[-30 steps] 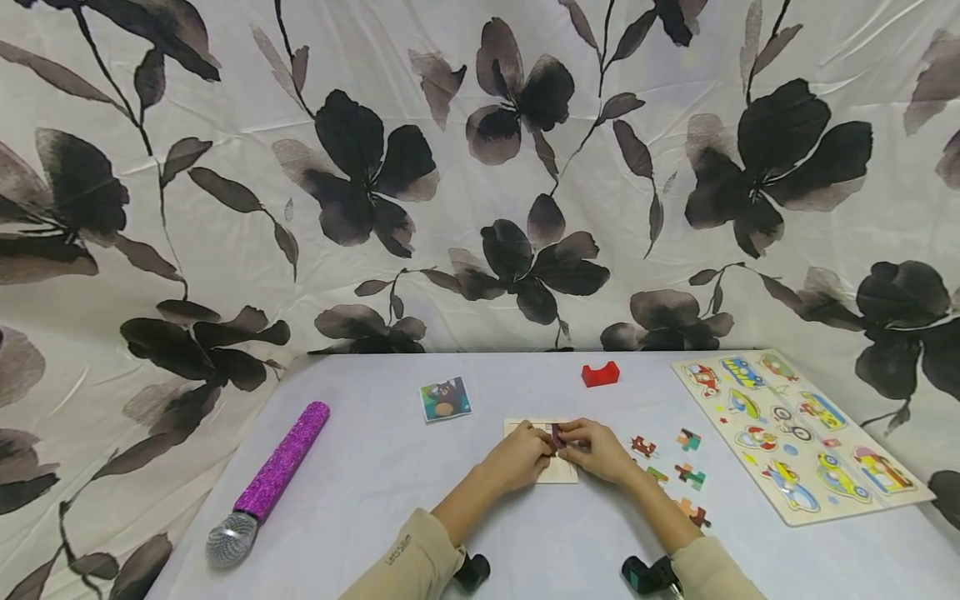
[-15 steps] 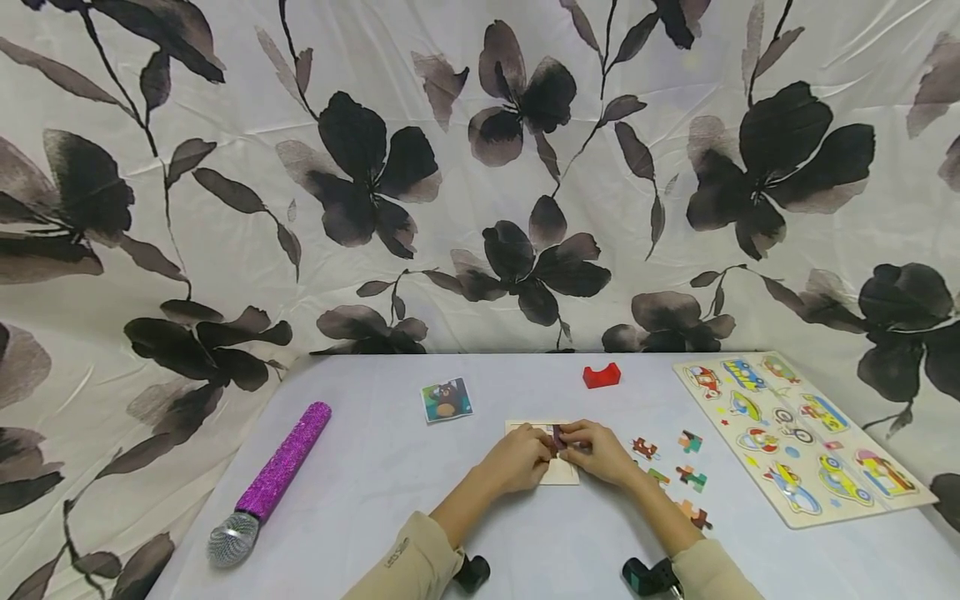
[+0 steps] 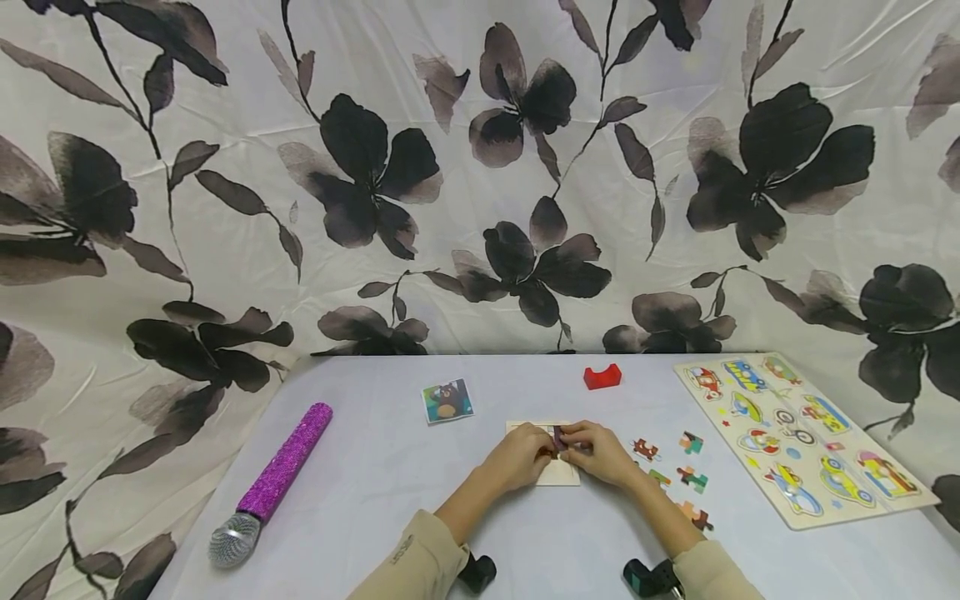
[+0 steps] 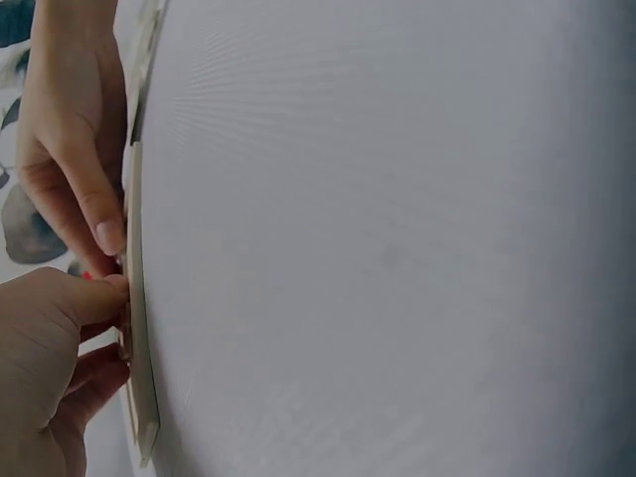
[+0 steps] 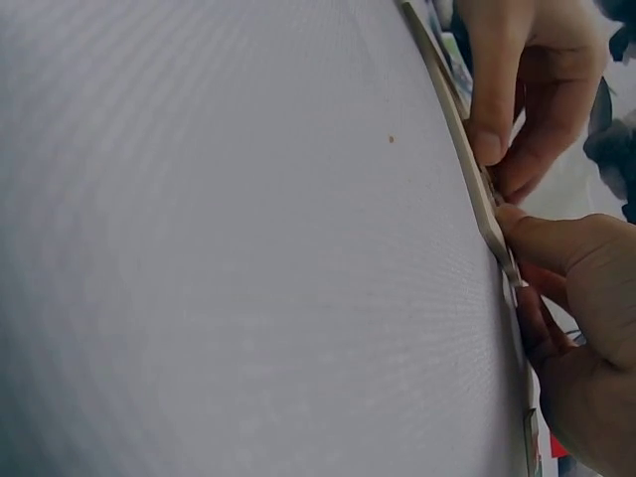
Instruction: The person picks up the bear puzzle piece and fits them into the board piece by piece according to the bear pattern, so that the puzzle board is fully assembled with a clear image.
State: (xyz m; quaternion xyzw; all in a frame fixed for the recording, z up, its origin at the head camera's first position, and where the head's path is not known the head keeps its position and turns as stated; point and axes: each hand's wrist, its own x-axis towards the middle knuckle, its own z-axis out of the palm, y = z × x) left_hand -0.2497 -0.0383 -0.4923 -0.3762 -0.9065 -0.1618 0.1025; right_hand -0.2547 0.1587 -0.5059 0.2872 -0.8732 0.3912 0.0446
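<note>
A small pale wooden puzzle board [image 3: 558,477] lies on the table between the two hands. My left hand [image 3: 519,457] pinches at dark jigsaw pieces on it from the left. From the right, my right hand [image 3: 598,452] holds its thumb and fingers on a dark brown-purple jigsaw piece [image 3: 557,435]. In the left wrist view, the fingertips of the left hand [image 4: 45,343] nearly meet those of the other hand above the thin board edge [image 4: 143,388]. The right wrist view has the right hand [image 5: 591,318] low over the board's edge [image 5: 462,149]. Fingers cover most of the pieces.
Several loose jigsaw pieces [image 3: 692,477] lie right of the board. A bear picture card [image 3: 447,401] and a red block [image 3: 602,377] sit farther back. A glittery purple microphone [image 3: 285,462] lies left; a vehicle puzzle board [image 3: 806,442] lies right. A floral cloth [image 3: 450,192] hangs behind.
The left fingers shift very slightly at the pieces. Both hands otherwise stay in place over the board, and the view drifts a little.
</note>
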